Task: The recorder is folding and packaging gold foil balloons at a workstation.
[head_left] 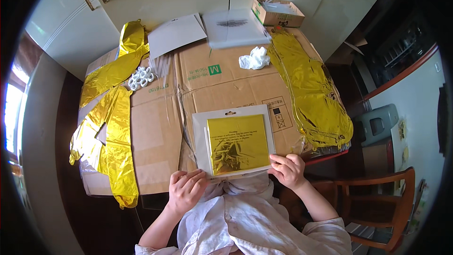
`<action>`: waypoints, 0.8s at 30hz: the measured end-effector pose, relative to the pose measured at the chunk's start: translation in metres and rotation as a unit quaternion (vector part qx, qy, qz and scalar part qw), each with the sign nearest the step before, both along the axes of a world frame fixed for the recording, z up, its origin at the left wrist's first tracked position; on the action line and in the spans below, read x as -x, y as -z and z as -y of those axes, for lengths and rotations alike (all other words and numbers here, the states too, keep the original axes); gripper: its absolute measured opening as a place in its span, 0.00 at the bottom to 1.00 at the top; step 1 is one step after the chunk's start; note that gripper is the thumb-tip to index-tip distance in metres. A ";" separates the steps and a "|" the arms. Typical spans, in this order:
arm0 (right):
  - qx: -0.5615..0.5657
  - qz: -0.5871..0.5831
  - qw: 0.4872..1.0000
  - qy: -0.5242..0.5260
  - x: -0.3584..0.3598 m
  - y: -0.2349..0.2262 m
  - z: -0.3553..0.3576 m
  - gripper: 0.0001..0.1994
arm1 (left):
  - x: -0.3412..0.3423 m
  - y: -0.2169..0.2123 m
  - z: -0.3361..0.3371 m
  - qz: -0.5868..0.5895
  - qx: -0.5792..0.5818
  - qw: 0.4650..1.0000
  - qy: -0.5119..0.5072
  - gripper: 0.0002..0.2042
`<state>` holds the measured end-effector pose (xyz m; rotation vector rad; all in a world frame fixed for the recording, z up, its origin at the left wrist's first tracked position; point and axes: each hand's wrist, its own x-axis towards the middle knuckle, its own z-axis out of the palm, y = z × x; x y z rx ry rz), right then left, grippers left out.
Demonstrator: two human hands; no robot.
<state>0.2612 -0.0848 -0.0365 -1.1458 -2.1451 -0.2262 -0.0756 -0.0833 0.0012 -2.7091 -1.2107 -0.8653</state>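
Observation:
A flat package with a white backing card and a hanging slot at its top lies at the near edge of the cardboard. On its card sits a folded gold foil piece in clear film with printed text. My left hand pinches the package's lower left corner. On the other side, my right hand grips the right edge near the lower corner, thumb and fingers closed on it. Crinkled gold foil balloons lie flat at the left, and a pile of gold foil in clear film lies at the right.
Flattened cardboard covers the table. White rings lie beside thin clear straws. Farther back are white cards, clear bags, crumpled white tissue and a small box. A wooden chair stands at right.

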 end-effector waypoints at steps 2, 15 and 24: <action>-0.003 -0.016 1.000 0.015 0.003 0.002 0.001 0.13 | -0.002 0.006 -0.001 0.027 -0.001 1.000 -0.003 0.07; 0.095 -0.085 0.988 0.089 0.028 -0.014 0.005 0.10 | -0.022 -0.001 -0.005 0.047 0.045 0.995 -0.080 0.06; -0.029 0.061 0.990 0.126 0.040 -0.011 0.011 0.13 | -0.023 0.002 -0.002 0.014 0.034 0.973 -0.226 0.09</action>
